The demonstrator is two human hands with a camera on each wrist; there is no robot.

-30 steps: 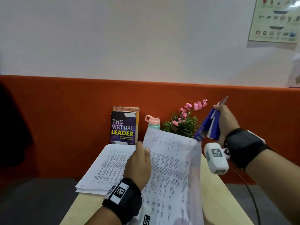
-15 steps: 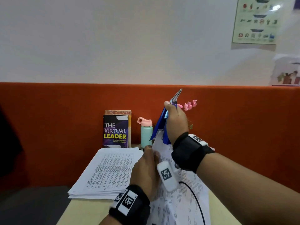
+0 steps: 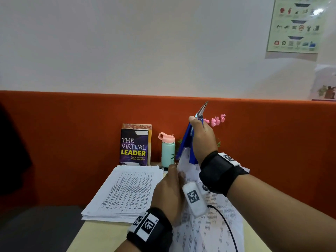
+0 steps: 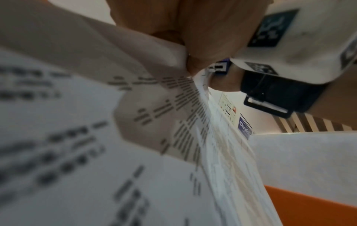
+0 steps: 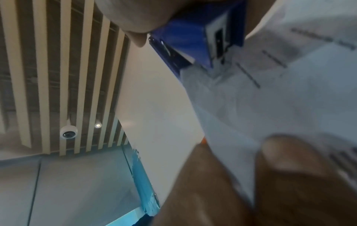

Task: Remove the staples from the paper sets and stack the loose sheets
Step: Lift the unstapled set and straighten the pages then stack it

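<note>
My left hand (image 3: 171,190) pinches the raised top corner of a printed paper set (image 3: 205,224) that slopes up from the table; the left wrist view shows its fingers (image 4: 193,30) curled round the sheets (image 4: 193,107). My right hand (image 3: 202,137) grips a blue stapler (image 3: 187,142) upright, its metal tail pointing up. The stapler's lower end (image 5: 201,38) meets the corner of the paper set (image 5: 270,91) just above my left fingers (image 5: 289,175). A stack of loose printed sheets (image 3: 125,191) lies flat on the table to the left.
Against the orange partition (image 3: 72,133) stand a book titled The Virtual Leader (image 3: 134,148), a mint bottle with a pink lid (image 3: 168,150) and a pink-flowered plant (image 3: 216,120). A black cable (image 3: 227,226) runs over the paper. The pale table (image 3: 94,233) ends at the left.
My right hand has swung the stapler leftward and down from the right side to the paper's top corner. The left hand keeps its hold on the sheets. The head view has tilted slightly.
</note>
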